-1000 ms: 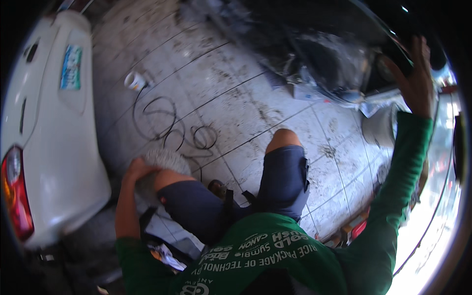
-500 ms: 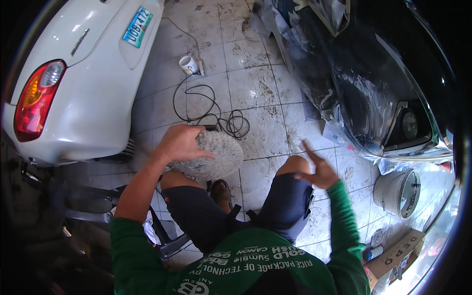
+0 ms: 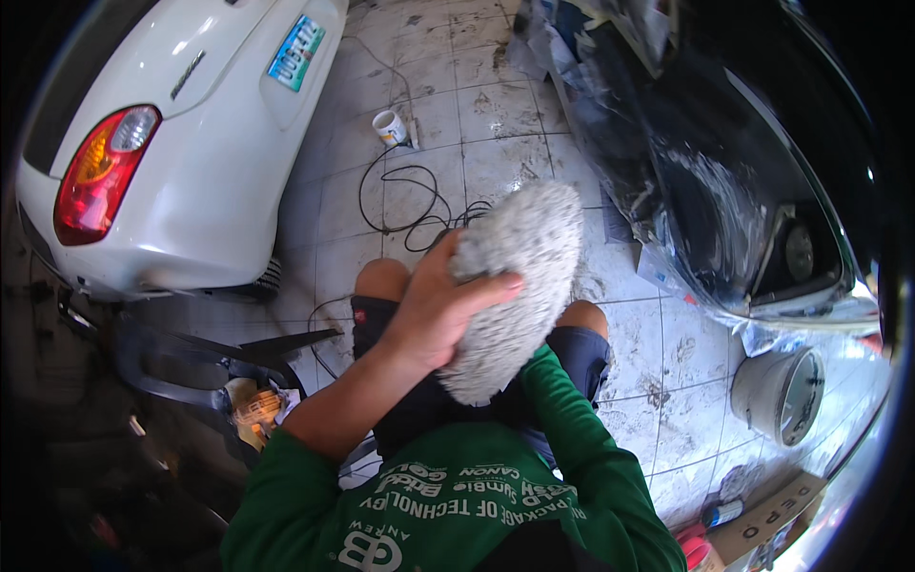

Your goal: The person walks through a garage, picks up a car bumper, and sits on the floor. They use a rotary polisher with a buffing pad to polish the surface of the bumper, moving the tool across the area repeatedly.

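Observation:
A thick, shaggy grey-white wool buffing pad is tilted up in front of my lap. My left hand grips its left side, the thumb lying across the woolly face. The green sleeve of my right arm runs up behind the lower right of the pad. That hand is hidden by the pad, so its fingers do not show. Whatever is attached to the back of the pad, if anything, is out of sight too.
A black cable lies coiled on the tiled floor near a white cup-like container. On the left stands a white car; on the right, a dark car body with masking sheets. A bucket and a cardboard box stand at right.
My left hand has moved right with the pad, which is now raised and turned more edge-on. My right hand, extended at the right before, has come inward behind the pad.

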A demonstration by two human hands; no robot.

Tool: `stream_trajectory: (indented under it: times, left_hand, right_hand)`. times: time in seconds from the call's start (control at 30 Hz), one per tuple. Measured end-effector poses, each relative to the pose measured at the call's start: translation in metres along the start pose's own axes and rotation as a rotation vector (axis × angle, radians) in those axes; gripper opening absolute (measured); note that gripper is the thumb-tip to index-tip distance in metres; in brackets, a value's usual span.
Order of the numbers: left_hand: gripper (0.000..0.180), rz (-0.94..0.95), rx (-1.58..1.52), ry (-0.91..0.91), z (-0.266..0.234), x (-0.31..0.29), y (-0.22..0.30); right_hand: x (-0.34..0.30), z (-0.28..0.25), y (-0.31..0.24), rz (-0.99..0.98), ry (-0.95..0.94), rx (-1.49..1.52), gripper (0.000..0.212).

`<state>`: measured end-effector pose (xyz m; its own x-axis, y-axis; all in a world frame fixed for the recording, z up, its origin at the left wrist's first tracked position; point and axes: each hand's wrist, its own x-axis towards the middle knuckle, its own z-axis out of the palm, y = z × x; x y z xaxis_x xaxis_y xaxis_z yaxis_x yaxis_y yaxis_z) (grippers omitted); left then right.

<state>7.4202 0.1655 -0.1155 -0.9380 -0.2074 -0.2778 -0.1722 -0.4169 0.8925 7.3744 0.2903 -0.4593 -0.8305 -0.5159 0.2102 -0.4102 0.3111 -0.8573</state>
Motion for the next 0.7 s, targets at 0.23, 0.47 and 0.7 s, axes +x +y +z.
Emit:
stream_trajectory:
  times: [0.23, 0.47, 0.7]
  left_hand:
    - [0.038, -0.124, 0.095, -0.391, -0.030, 0.094, 0.007]
    - [0.040, 0.146, 0.653, 0.264, -0.254, 0.303, -0.072]
    - [0.070, 0.082, 1.379, 0.255, -0.443, 0.417, -0.129]
  right_hand:
    - [-0.012, -0.045, 0.002, 0.314, -0.120, 0.421, 0.112]
    - [-0.043, -0.063, 0.007, 0.692, -0.088, 0.647, 0.111]
    - [-0.029, -0.072, -0.003, 0.887, 0.093, 0.681, 0.110]
